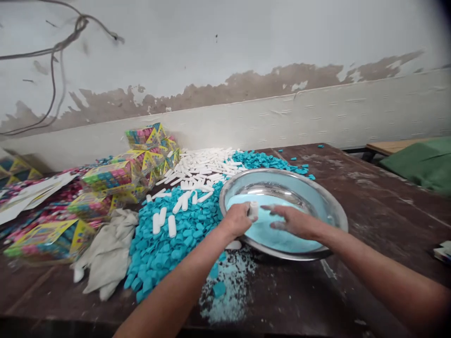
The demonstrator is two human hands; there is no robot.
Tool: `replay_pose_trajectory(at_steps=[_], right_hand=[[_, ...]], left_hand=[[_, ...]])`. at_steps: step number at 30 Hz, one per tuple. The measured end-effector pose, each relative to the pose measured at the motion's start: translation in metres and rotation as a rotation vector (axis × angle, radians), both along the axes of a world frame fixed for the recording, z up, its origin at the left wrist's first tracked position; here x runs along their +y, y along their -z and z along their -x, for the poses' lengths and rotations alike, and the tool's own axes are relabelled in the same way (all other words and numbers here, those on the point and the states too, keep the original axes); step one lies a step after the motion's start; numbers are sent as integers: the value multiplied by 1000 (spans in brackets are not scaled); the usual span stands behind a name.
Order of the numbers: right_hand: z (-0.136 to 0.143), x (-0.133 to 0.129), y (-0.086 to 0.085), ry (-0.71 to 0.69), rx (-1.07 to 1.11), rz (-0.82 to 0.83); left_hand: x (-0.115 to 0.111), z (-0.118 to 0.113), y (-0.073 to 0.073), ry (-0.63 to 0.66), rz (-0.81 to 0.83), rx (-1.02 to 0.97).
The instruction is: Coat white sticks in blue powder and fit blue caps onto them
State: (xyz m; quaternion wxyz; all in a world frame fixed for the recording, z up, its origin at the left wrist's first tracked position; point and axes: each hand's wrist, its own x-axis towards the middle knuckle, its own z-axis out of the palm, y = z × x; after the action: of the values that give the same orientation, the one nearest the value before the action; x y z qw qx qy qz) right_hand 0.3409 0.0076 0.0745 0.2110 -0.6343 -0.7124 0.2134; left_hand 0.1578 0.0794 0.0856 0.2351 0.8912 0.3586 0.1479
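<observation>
Head view: the left hand (pixel 237 219) is curled shut around a small white tube (pixel 253 210), holding it upright over the near-left rim of the metal bowl (pixel 327 206). The right hand (pixel 294 220) lies flat and open, fingers spread loosely, palm down on the light blue powder (pixel 268 232) that fills the bowl's bottom; it grips nothing, and its fingertips reach toward the tube at 9 o'clock from it. The bowl sits at the middle of the dark wooden table (pixel 369 234).

At 9 o'clock from the bowl lies a heap of blue caps (pixel 165 249) with a few loose white tubes on top. At 11 o'clock is a pile of white tubes (pixel 204 169), with more blue caps behind it at 12 o'clock. Spilled blue powder (pixel 229 291) dusts the table at 7 o'clock, just below the rim. Further out at 9 o'clock lie a crumpled grey cloth (pixel 109 249) and stacked colourful packets (pixel 116 178). A green cloth (pixel 419 164) lies well apart at 2 o'clock
</observation>
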Motion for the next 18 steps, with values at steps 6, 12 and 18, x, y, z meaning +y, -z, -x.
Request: replay_pose_trajectory(at_steps=[6, 12, 18], right_hand=[[42, -17, -15, 150, 12, -273], [138, -27, 18, -188, 177, -205], [170, 21, 57, -106, 0, -23]], left_hand=[[-3, 112, -21, -67, 343, -521], [-31, 189, 23, -274, 578, -672], [-50, 202, 68, -354, 673, -715]])
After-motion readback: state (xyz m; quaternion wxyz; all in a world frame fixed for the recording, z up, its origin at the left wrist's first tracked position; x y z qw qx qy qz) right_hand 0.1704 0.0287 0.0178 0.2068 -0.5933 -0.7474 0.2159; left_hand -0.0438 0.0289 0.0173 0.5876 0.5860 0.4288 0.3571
